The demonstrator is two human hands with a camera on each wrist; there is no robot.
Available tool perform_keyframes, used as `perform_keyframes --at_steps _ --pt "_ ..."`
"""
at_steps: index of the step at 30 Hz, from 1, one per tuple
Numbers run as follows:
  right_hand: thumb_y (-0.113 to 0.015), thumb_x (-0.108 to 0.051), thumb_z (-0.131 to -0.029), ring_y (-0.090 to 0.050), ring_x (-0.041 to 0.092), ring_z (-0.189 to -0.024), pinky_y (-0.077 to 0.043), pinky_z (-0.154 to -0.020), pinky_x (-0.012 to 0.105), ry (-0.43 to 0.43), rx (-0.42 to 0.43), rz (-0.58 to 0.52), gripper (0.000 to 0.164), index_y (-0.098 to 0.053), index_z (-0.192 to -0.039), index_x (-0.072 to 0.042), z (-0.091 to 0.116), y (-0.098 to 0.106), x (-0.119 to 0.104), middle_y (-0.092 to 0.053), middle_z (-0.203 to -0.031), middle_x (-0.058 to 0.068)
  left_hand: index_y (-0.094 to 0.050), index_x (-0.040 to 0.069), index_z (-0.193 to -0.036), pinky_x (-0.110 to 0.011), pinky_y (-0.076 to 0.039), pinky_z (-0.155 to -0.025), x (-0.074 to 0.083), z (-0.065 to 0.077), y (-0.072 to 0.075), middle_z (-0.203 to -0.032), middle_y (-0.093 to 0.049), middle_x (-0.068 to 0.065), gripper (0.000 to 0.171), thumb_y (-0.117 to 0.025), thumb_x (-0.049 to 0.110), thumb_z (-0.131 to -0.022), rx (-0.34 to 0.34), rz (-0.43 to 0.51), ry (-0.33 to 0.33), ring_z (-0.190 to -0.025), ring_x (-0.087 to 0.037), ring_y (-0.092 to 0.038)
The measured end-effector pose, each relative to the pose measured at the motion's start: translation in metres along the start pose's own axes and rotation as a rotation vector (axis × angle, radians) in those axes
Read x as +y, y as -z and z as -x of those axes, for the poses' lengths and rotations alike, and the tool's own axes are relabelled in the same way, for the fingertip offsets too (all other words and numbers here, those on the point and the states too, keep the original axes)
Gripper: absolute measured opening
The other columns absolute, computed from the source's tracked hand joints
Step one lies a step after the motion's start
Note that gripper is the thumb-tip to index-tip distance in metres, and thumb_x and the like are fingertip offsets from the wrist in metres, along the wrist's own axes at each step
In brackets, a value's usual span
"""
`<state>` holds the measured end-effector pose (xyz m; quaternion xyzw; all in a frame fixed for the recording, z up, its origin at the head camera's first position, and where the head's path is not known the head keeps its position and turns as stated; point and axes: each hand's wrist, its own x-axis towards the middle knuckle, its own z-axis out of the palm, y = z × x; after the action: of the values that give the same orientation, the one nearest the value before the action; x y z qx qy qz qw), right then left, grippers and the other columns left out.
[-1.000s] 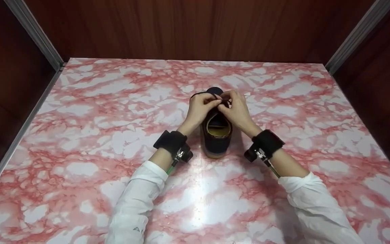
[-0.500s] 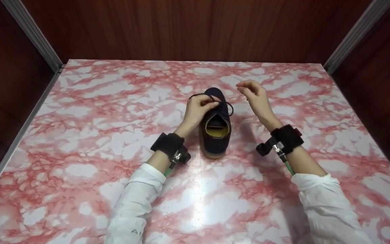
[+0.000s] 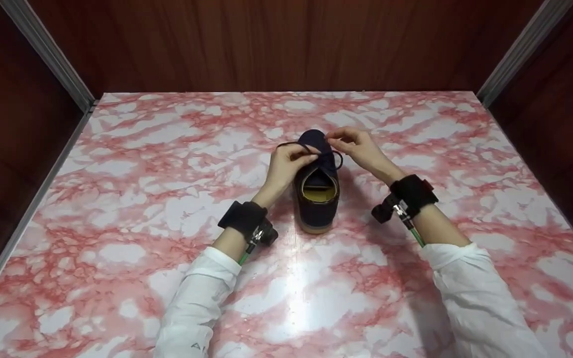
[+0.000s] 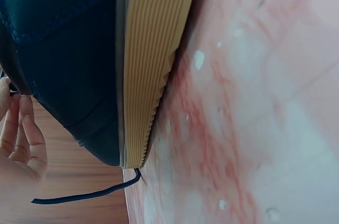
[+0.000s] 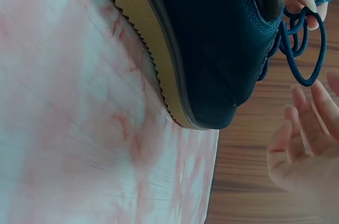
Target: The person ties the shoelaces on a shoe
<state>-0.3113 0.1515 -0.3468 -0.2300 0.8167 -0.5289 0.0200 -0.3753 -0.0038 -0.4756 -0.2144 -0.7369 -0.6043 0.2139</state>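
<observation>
A dark navy lace-up shoe with a tan ridged sole stands upright on the table, toe pointing away. From its left my left hand reaches over the laces and pinches the shoelace between thumb and fingers. One lace end hangs past the toe in the left wrist view. On the right side a lace loop stands out from the knot. My right hand is beside the toe, fingers loosely bent, fingertips close to that loop and holding nothing.
The table has a red and white marbled top. A dark wood panel rises along its back edge, with side panels and grey metal posts at the corners. Both wrists carry black straps with small cameras.
My right hand let go at the laces, swung out to the right, then came partway back toward the toe. A lace loop now shows on the right. The left hand keeps its pinch.
</observation>
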Motion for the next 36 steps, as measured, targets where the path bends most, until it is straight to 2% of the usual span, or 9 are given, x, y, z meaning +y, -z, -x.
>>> perform_keyframes --at_steps 2,5,9,18,24,27,29,31,36 --pt "-0.044 -0.017 -0.073 -0.039 0.019 -0.08 -0.03 -0.064 0.03 -0.004 -0.071 0.004 0.026 -0.048 -0.094 -0.003 0.001 -0.002 -0.008 -0.045 -0.091 0.011 -0.058 0.024 -0.069 -0.018 -0.034 -0.053 0.0 0.0 0.0 -0.066 -0.052 0.011 0.014 -0.058 0.028 -0.055 0.002 0.0 -0.004 -0.058 -0.003 -0.047" --pt "-0.04 -0.015 -0.075 -0.037 0.018 -0.085 -0.029 -0.067 0.031 0.009 -0.159 0.041 0.026 -0.047 -0.098 -0.003 -0.002 -0.004 -0.009 -0.043 -0.096 0.009 -0.058 0.024 -0.069 -0.018 -0.034 -0.055 0.001 0.0 0.0 -0.067 -0.052 0.011 0.014 -0.059 0.027 -0.055 0.004 -0.001 -0.013 -0.061 -0.002 -0.047" --pt "-0.041 -0.014 -0.074 -0.039 0.016 -0.084 -0.03 -0.066 0.029 0.035 -0.196 0.064 0.025 -0.048 -0.096 -0.004 -0.003 -0.006 -0.005 -0.045 -0.094 0.007 -0.058 0.024 -0.069 -0.017 -0.033 -0.057 0.002 0.0 0.0 -0.067 -0.052 0.011 0.014 -0.059 0.027 -0.055 0.007 -0.008 -0.02 -0.063 -0.002 -0.046" --pt "-0.049 -0.02 -0.068 -0.042 0.015 -0.066 -0.034 -0.054 0.024 0.019 -0.116 0.102 0.017 -0.054 -0.077 -0.007 -0.007 -0.006 0.013 -0.05 -0.074 0.005 -0.058 0.023 -0.07 -0.018 -0.035 -0.054 0.001 0.0 0.001 -0.067 -0.052 0.009 0.014 -0.058 0.026 -0.056 0.005 0.032 0.011 -0.06 -0.004 -0.046" --pt "-0.049 -0.016 -0.069 -0.041 0.016 -0.065 -0.032 -0.055 0.025 0.011 -0.026 0.067 0.019 -0.053 -0.077 0.001 -0.002 -0.005 -0.002 -0.049 -0.073 0.01 -0.058 0.023 -0.069 -0.018 -0.034 -0.054 0.001 0.0 0.002 -0.067 -0.052 0.01 0.013 -0.058 0.028 -0.057 0.016 0.005 0.007 -0.06 -0.003 -0.046" --pt "-0.049 -0.016 -0.069 -0.043 0.018 -0.064 -0.032 -0.054 0.025 0.02 0.007 0.045 0.019 -0.053 -0.078 0.001 -0.003 -0.001 0.002 -0.049 -0.072 0.013 -0.058 0.024 -0.068 -0.018 -0.033 -0.054 0.001 -0.001 0.003 -0.066 -0.052 0.011 0.012 -0.058 0.029 -0.057 0.025 -0.014 0.0 -0.06 -0.002 -0.046" --pt "-0.049 -0.016 -0.069 -0.043 0.02 -0.062 -0.031 -0.052 0.025 0.026 0.026 0.014 0.019 -0.053 -0.078 0.0 -0.008 0.004 0.017 -0.049 -0.071 0.013 -0.058 0.025 -0.068 -0.018 -0.033 -0.053 0.001 -0.001 0.003 -0.066 -0.052 0.012 0.012 -0.057 0.03 -0.057 0.03 -0.026 -0.005 -0.06 -0.002 -0.045" --pt "-0.048 -0.017 -0.07 -0.043 0.017 -0.06 -0.031 -0.05 0.024 0.032 0.033 -0.051 0.018 -0.053 -0.079 -0.003 -0.023 0.014 0.057 -0.05 -0.071 0.011 -0.058 0.025 -0.068 -0.018 -0.033 -0.053 0.001 -0.001 0.004 -0.066 -0.052 0.012 0.012 -0.057 0.03 -0.057 0.029 -0.027 -0.001 -0.059 -0.002 -0.045" --pt "-0.049 -0.02 -0.069 -0.04 0.015 -0.059 -0.027 -0.044 0.022 0.057 0.123 -0.104 0.018 -0.053 -0.082 -0.008 -0.053 0.04 0.159 -0.049 -0.076 0.008 -0.057 0.026 -0.068 -0.018 -0.033 -0.053 0.001 0.0 0.004 -0.067 -0.051 0.013 0.012 -0.056 0.032 -0.057 0.028 -0.043 0.012 -0.059 -0.002 -0.045"
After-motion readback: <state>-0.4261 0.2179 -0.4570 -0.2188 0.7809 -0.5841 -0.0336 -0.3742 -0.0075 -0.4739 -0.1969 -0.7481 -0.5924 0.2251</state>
